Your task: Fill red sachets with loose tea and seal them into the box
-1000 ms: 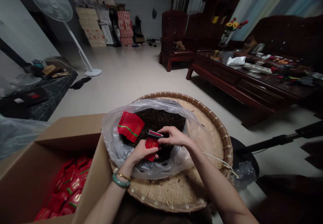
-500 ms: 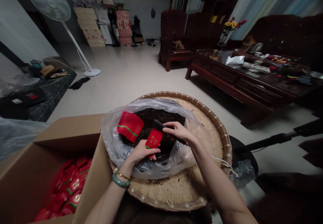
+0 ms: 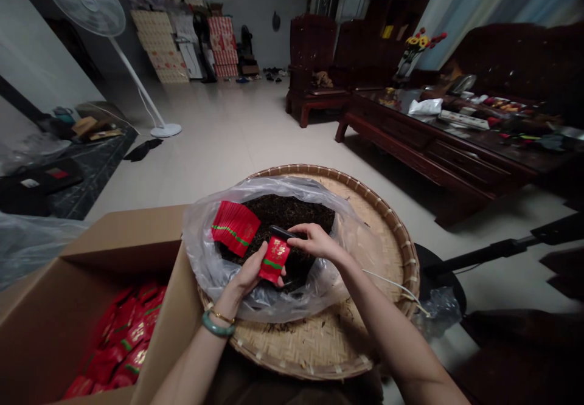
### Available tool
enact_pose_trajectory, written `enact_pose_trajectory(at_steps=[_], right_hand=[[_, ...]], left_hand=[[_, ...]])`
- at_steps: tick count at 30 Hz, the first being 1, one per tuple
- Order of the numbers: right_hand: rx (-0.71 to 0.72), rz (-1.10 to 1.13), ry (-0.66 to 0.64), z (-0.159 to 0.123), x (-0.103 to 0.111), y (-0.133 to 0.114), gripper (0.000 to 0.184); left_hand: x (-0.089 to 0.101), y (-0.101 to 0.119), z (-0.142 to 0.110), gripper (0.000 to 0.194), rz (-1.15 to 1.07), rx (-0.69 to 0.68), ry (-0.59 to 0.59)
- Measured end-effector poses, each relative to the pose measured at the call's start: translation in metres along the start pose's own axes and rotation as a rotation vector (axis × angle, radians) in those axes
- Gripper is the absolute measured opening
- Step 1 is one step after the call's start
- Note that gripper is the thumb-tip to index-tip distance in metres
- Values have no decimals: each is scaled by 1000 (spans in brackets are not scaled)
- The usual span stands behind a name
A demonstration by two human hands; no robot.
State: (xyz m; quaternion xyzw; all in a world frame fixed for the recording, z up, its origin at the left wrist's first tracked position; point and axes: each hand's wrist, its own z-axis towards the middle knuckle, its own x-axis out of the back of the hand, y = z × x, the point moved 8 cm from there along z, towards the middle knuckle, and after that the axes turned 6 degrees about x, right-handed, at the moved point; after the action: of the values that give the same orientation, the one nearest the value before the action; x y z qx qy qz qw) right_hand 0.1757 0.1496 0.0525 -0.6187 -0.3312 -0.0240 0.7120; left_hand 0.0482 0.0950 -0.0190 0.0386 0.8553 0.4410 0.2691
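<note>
My left hand [image 3: 250, 271] holds a red packet [image 3: 274, 260] with gold characters and a green band, upright and face towards me. In my right hand [image 3: 314, 241] is a small black bar-shaped tool [image 3: 283, 233], which looks like a handheld bag sealer; it lies across the packet's top edge. Both hands are over a clear plastic bag [image 3: 201, 222] of dark loose leaves [image 3: 301, 211], probably tea. A fanned stack of flat red packets [image 3: 236, 227] rests on the leaves, left of my hands. The bag sits on a round woven bamboo tray [image 3: 314, 347].
Beside the tray on the left stands an open cardboard box [image 3: 165, 314] with many filled red packets [image 3: 130, 335]. A white floor fan [image 3: 166, 130] is further off. A dark wooden table [image 3: 410, 140] with clutter stands to the right, and a black stand [image 3: 493, 253] nearer.
The black tool came away from the packet and is now back across its top edge. My left hand has turned the packet so its printed front and green band show.
</note>
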Motion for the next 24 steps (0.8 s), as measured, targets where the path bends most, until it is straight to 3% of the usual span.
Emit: enact_pose_trajectory(at_steps=[4, 6, 12, 15, 24], right_hand=[[-133, 210, -60, -4, -4, 5, 43], [-132, 275, -66, -5, -5, 5, 44], [-96, 111, -11, 0, -3, 11, 40], [-47, 115, -7, 1, -2, 8, 41], [-72, 145, -20, -1, -3, 6, 36]], left_hand=[[0, 0, 0, 67, -89, 26, -31], [0, 0, 0, 65, -105, 36, -31], [3, -3, 1, 58, -130, 62, 1], [4, -3, 2, 57, -133, 59, 4], [3, -5, 3, 59, -119, 60, -11]])
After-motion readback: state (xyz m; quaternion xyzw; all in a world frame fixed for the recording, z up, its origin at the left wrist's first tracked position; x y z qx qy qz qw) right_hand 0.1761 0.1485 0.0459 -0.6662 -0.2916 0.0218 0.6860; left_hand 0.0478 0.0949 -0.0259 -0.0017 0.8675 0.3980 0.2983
